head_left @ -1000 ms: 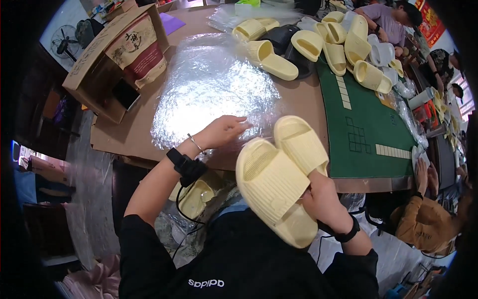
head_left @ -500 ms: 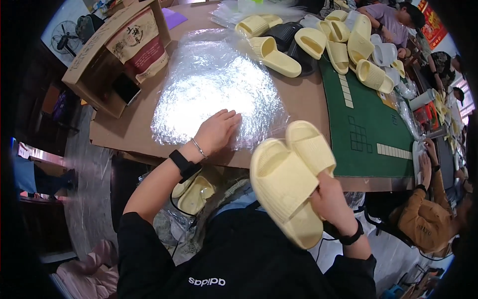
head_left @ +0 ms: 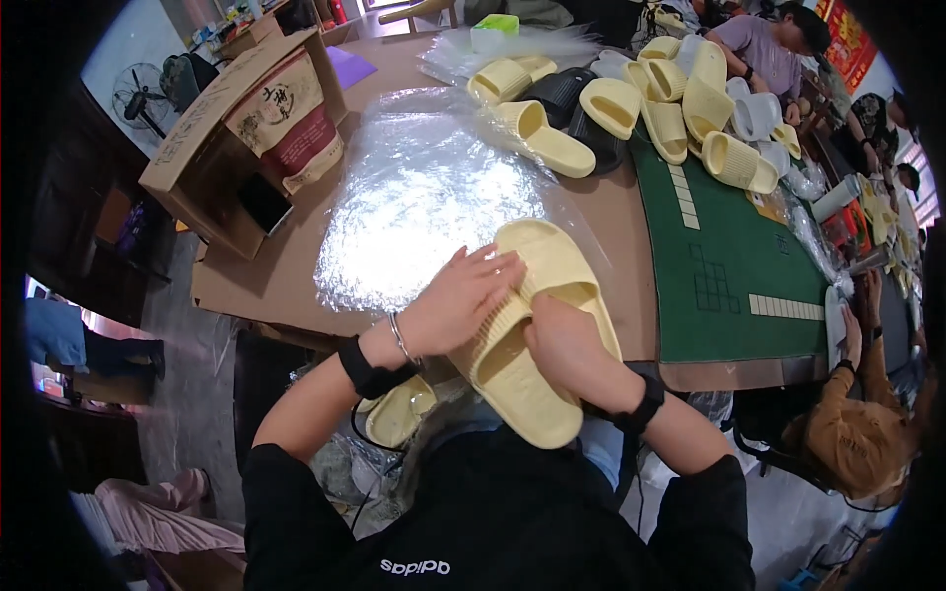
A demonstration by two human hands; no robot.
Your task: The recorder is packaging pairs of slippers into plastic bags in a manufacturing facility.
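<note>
I hold a pair of pale yellow slide slippers (head_left: 537,399) over the near edge of the table, pressed together and tilted. My right hand (head_left: 576,350) is closed on them at the strap opening, its fingers tucked partly inside. Across the ribbed strap on the left side lie the fingers of my left hand (head_left: 468,300), gripping the pair from that side; its thumb is hidden. Just beyond the slippers, a stack of shiny clear plastic bags (head_left: 394,236) lies flat on the brown cardboard-covered table (head_left: 631,266).
An open cardboard box (head_left: 197,163) stands at left with a phone (head_left: 266,204) inside. Yellow, black and white slippers (head_left: 552,138) pile up at the back. A green mat (head_left: 729,286) covers the right side, where a co-worker's hands (head_left: 862,325) are. More yellow slippers (head_left: 399,409) sit below the table edge.
My left hand has left the plastic bags and come onto the slippers. My right hand has brought the pair left and turned it. The view has shifted slightly.
</note>
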